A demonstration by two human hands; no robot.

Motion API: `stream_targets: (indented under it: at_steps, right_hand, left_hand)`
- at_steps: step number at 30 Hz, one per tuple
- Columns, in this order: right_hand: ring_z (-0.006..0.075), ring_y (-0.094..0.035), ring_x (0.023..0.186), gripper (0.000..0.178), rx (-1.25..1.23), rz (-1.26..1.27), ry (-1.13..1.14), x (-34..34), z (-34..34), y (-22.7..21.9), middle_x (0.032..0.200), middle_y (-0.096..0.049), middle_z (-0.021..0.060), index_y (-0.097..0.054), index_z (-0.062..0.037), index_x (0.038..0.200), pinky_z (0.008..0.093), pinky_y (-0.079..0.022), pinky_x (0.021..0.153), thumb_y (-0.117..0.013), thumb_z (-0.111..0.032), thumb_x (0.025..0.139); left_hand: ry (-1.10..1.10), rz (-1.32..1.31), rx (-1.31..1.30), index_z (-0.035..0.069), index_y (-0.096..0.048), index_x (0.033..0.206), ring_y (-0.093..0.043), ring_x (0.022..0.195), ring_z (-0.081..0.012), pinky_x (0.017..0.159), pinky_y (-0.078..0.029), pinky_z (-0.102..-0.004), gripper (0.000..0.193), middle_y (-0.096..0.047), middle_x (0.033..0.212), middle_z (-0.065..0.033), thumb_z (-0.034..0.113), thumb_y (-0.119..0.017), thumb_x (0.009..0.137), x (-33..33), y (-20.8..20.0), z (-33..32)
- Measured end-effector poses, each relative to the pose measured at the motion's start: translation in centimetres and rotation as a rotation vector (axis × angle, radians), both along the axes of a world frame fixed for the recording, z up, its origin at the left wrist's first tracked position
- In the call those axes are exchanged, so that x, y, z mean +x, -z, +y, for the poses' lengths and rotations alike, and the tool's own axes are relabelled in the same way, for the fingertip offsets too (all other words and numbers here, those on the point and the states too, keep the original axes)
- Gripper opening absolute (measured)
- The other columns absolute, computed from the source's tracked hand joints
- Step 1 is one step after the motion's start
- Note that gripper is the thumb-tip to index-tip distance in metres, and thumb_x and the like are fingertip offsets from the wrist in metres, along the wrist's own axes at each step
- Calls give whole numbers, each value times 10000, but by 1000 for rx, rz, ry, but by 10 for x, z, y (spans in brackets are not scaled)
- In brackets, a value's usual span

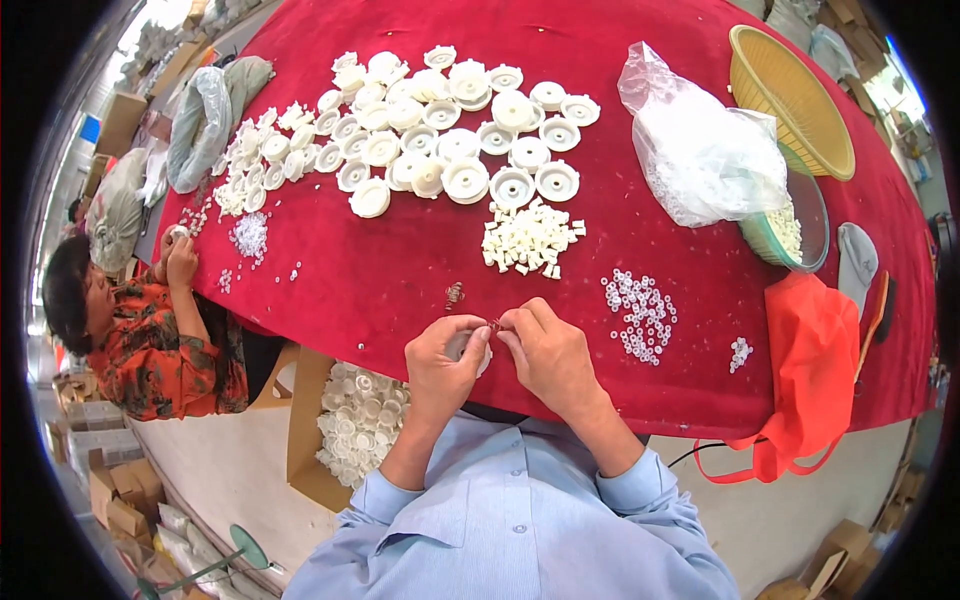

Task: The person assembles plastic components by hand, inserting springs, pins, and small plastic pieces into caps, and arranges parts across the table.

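Near the table's front edge, my left hand (pixel 436 358) is closed round a white round plastic part (pixel 485 363), mostly hidden by the fingers. My right hand (pixel 548 358) meets it, thumb and forefinger pinched on a tiny coppery piece (pixel 494 325), perhaps a small spring. Just beyond my left hand lies a little heap of coppery pieces (pixel 455 296). Farther off is a pile of small cream plastic pieces (pixel 530 240). White round plastic caps (pixel 466 180) of the larger kind spread behind it. Small white rings (pixel 640 318) lie to the right of my right hand.
A red cloth (pixel 360 270) covers the table. At left, a co-worker (pixel 170 330) handles a small part. On the right are a plastic bag (pixel 700 150), yellow basket (pixel 790 100), green bowl (pixel 775 240) and red bag (pixel 805 370). A cardboard box (pixel 305 430) of white parts stands below.
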State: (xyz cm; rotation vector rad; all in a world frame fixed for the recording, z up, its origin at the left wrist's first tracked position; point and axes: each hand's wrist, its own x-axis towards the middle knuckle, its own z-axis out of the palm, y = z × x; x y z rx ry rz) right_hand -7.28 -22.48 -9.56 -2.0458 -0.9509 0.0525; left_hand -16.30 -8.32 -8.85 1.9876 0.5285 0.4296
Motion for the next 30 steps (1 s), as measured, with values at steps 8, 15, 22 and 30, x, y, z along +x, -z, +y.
stream_targets:
  at_steps: [8, 15, 22, 30]
  right_hand:
    - [179, -714, 739, 136, 266, 332, 44, -3, 5, 7, 881, -667, 100, -643, 6, 1015, 293, -562, 625, -702, 65, 908]
    - [136, -731, 792, 126, 455, 750, 61, -8, 5, 12, 893, -704, 94, -628, 15, 999, 272, -586, 668, -695, 79, 914]
    - [90, -691, 831, 147, 430, 688, 4, -5, 2, 12, 972, -684, 72, -614, 20, 1045, 239, -588, 741, -658, 112, 939]
    - [92, -695, 779, 140, 462, 895, 60, 0, 3, 11, 901, -708, 60, -659, 13, 1028, 256, -584, 694, -718, 39, 903]
  left_hand:
    - [-38, 37, -181, 3, -743, 1040, -695, 865, -94, 777, -565, -259, 137, -759, 947, -51, 82, -769, 932, -3, 0, -3]
    - [-70, 15, -442, -13, -728, 1020, -677, 836, -85, 759, -546, -242, 172, -747, 929, -55, 157, -711, 1001, -4, 10, -4]
    - [-11, 91, -827, 25, -683, 948, -650, 689, -99, 614, -528, -248, 347, -722, 855, -64, 318, -564, 1090, -5, 16, 0]
    - [155, 52, -1313, 44, -663, 978, -614, 606, -106, 516, -485, -252, 332, -701, 822, -67, 341, -568, 1089, -9, 15, 12]
